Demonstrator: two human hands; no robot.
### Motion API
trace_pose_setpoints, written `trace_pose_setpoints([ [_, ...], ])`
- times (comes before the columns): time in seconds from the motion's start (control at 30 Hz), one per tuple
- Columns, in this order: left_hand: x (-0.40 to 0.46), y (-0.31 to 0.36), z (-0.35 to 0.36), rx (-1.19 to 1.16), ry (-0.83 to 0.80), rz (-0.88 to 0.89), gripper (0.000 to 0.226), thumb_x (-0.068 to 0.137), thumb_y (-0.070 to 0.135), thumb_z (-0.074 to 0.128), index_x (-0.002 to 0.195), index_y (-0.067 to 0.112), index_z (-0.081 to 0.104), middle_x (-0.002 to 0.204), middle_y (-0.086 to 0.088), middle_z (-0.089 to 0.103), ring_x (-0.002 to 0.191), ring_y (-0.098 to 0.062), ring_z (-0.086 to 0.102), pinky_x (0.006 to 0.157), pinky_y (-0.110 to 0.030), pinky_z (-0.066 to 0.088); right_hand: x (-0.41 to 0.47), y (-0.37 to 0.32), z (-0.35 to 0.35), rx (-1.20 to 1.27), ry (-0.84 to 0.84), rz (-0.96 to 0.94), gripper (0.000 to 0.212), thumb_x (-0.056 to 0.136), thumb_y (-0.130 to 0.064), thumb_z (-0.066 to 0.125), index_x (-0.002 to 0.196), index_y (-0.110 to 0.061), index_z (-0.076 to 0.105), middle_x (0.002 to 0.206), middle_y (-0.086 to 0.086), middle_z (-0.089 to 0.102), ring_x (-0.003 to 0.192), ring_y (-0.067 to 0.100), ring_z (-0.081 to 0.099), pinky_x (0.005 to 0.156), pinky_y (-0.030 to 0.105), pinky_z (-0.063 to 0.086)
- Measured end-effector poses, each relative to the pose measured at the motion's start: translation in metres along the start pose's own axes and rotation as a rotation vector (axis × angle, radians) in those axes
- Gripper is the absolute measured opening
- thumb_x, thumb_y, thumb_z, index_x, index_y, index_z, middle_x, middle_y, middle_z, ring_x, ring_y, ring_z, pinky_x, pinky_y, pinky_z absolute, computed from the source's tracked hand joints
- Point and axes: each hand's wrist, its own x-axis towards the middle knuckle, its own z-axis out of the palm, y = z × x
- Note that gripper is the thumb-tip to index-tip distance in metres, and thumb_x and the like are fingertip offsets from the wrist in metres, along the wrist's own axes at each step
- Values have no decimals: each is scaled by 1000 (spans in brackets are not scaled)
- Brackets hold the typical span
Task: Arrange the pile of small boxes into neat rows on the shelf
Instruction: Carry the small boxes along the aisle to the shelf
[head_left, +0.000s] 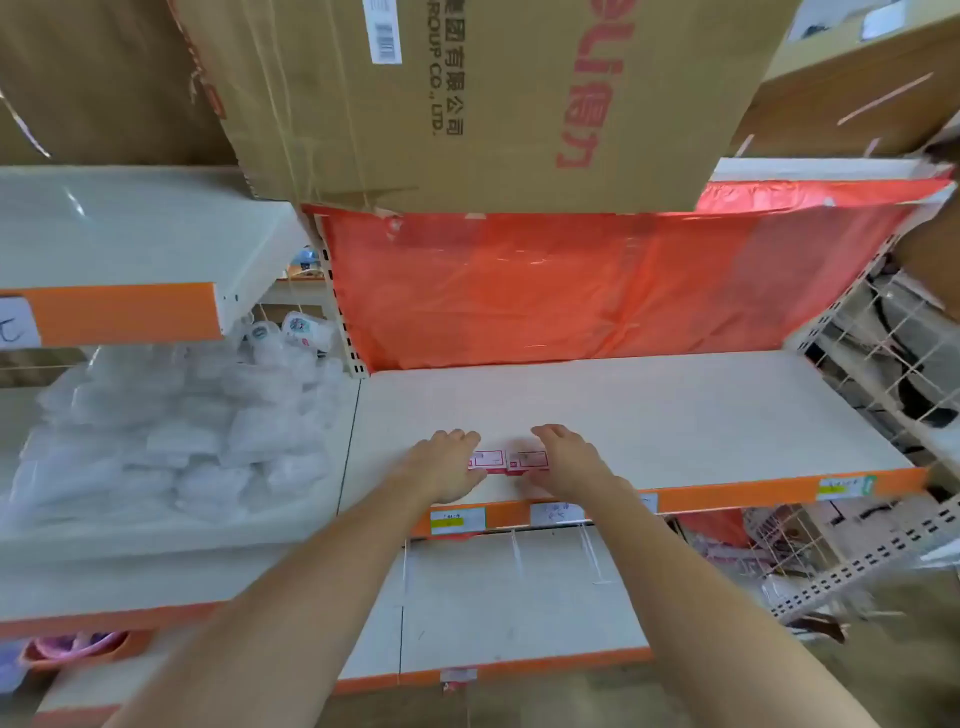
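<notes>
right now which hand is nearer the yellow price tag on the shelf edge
Left. The left hand rests on the shelf directly above the yellow price tag; the right hand rests farther to the right.

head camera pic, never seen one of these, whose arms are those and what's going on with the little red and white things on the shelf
There is no machine here. A person wears a wide-angle camera on the head, so you look forward and down along their own two bare arms. That is the only view.

The left hand and the right hand rest on a pale shelf, near its front edge. Between them lie two small boxes, white with red print, flat and side by side. The hands flank the boxes with fingers fairly straight; neither plainly grips one, though the picture is a little blurred.

Behind the shelf hangs an orange plastic sheet, with a big cardboard carton above it. On the neighbouring shelf to the left sits a heap of clear plastic packets.
</notes>
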Motion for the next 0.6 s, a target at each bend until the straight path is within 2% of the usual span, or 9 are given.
trace_pose_setpoints([
  [0.13, 23, 3, 8, -6, -57, -20, 66, 97, 44, 54, 151, 18, 29, 150, -7, 39, 133, -30, 38, 104, -45, 40, 23, 12, 0, 1, -88, -12, 75, 80, -46, 75, 142, -19, 43, 140, 6, 47, 127, 29, 43, 106, 40, 37],
  [0.23, 38, 3, 16, 15, -79, -10, 70, 94, 43, 60, 152, 17, 29, 147, -7, 39, 131, -29, 39, 104, -43, 40, 36, 20, 5, -58, -131, -54, 68, 78, -47, 76, 136, -22, 49, 126, 6, 51, 116, 30, 43, 100, 38, 40],
  [0.43, 55, -2, 31, 9, -57, -47, 53, 91, 33, 66, 138, 15, 47, 129, -8, 44, 116, -29, 45, 98, -43, 42, 56, 33, 14, 36, -174, -99, 50, 84, -33, 71, 130, -22, 53, 123, 7, 49, 117, 28, 41, 99, 37, 41],
  [0.6, 61, -7, 36, 24, -1, -110, 46, 93, 34, 63, 131, 14, 46, 126, -9, 44, 113, -29, 44, 96, -41, 40, 71, 31, 14, 9, -159, -122, 49, 89, -31, 64, 133, -18, 48, 126, 11, 46, 118, 31, 41, 100, 39, 42],
])
